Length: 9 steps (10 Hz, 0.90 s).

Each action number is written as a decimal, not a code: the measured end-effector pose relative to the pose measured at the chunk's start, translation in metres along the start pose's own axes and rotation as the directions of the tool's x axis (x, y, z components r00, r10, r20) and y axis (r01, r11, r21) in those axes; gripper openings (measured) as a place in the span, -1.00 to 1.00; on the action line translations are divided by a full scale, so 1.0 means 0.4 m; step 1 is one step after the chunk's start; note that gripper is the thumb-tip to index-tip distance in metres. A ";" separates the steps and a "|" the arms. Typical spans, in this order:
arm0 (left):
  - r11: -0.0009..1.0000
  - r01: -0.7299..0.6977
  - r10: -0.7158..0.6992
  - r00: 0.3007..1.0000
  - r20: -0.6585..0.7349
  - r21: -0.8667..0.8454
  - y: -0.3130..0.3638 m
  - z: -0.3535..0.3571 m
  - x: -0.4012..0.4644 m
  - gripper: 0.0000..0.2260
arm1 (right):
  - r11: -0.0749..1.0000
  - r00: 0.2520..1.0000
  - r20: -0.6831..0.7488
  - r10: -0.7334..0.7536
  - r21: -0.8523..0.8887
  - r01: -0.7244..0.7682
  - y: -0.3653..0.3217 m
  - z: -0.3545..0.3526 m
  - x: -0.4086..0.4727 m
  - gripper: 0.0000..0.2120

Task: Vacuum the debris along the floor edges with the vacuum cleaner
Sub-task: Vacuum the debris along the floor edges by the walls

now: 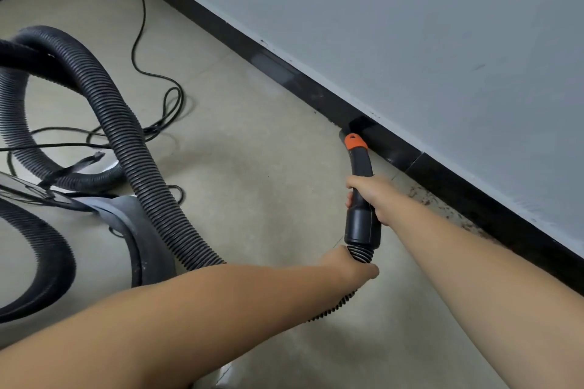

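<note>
Progress: While the black plastic vacuum nozzle with the orange collar (356,136) sits at the foot of the glossy black skirting board (284,73), I judge the job partly done; the pale beige floor (268,151) along the edge beyond the nozzle looks mostly clean, bar a speck or two.
Left to do: A scatter of dark crumbly debris (442,208) lies against the skirting on the near side of the nozzle, beside my right forearm; I judge that stretch not yet vacuumed.
Right hand: My right hand (373,197) grips the black rigid wand handle (361,224), fingers (349,199) curled round it and clamped tight, just below the bend.
Left hand: My left hand (347,264) holds the black ribbed hose (126,136) right where it joins the handle's cuff; the fingers themselves are hidden behind the hand, so I take them to be wrapped round the hose, not apart.
Machine: The grey vacuum cleaner body (126,230) stands on the floor to my left, well apart from the wall, the hose looping over it.
Cable: A thin black power cord (142,50) trails in loose coils on the floor behind the hose.
</note>
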<state>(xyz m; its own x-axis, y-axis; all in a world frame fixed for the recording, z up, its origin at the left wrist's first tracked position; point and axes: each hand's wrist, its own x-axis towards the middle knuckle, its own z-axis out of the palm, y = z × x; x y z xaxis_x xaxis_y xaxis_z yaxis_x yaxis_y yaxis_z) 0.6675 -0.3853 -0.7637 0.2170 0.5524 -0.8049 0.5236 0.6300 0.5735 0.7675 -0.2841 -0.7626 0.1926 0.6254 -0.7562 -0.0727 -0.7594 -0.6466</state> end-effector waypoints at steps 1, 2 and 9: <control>1.000 0.004 -0.005 0.999 -0.034 -0.023 0.001 -0.035 0.025 -0.87 | 0.999 0.999 -0.004 -0.033 -0.039 0.033 -0.021 0.044 0.030 -0.91; 0.999 -0.004 0.002 0.998 -0.062 -0.037 0.008 -0.075 0.047 -0.88 | 0.996 0.998 0.002 -0.056 -0.076 0.056 -0.052 0.088 0.058 -0.92; 0.983 -0.061 0.048 0.996 -0.081 -0.175 0.010 0.017 -0.027 -0.89 | 0.856 0.978 0.207 -0.032 -0.499 0.134 -0.068 0.103 -0.039 -0.94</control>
<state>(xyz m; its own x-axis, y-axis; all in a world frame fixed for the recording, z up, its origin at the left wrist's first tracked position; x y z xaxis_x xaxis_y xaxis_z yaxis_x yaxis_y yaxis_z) 0.6728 -0.3922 -0.7537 0.1746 0.6239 -0.7618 0.3568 0.6810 0.6395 0.7260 -0.2658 -0.7375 -0.0121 0.6729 -0.7397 0.4520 -0.6561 -0.6043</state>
